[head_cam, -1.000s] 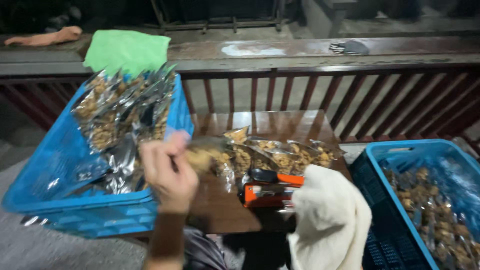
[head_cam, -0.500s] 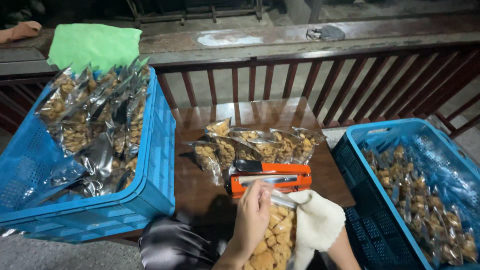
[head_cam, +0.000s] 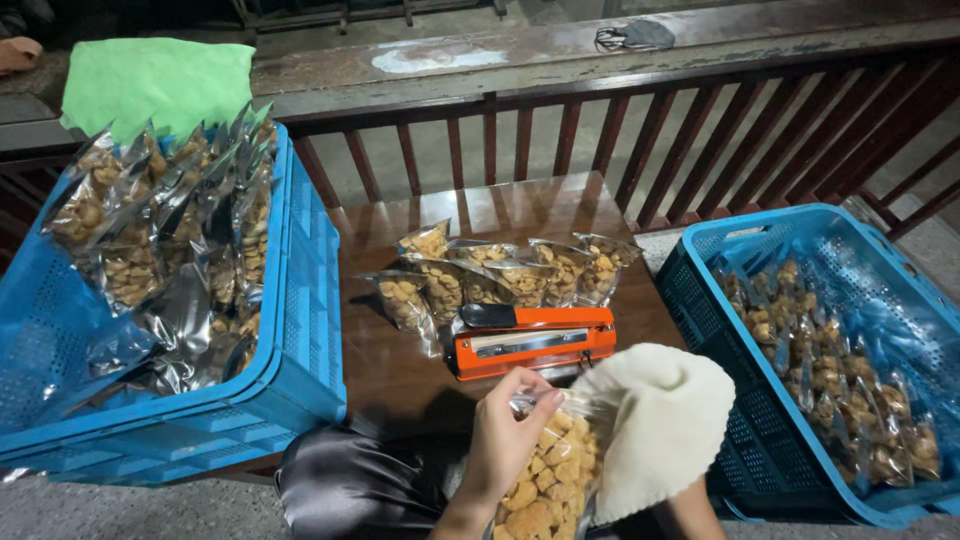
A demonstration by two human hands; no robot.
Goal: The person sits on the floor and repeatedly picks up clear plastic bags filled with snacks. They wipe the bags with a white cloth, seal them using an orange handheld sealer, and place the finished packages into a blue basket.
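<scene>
My left hand (head_cam: 508,432) pinches the top edge of a clear bag of golden snack pieces (head_cam: 545,478) low in the middle of the view. My right hand (head_cam: 655,425), in a cream cloth glove, holds the same bag's top from the right. Just beyond the bag, an orange heat sealer (head_cam: 532,340) with a black handle lies on the small brown table (head_cam: 520,212). Several filled clear snack bags (head_cam: 500,276) lean in a row behind the sealer.
A blue crate (head_cam: 305,300) on the left holds several upright snack bags. Another blue crate (head_cam: 700,260) on the right holds more bags on blue plastic. A dark wooden railing (head_cam: 600,110) runs behind the table, with a green cloth (head_cam: 160,75) on its ledge.
My left hand came back from the left crate down to the middle. Both hands now hold a snack bag in front of the sealer. The camera tilted down.
</scene>
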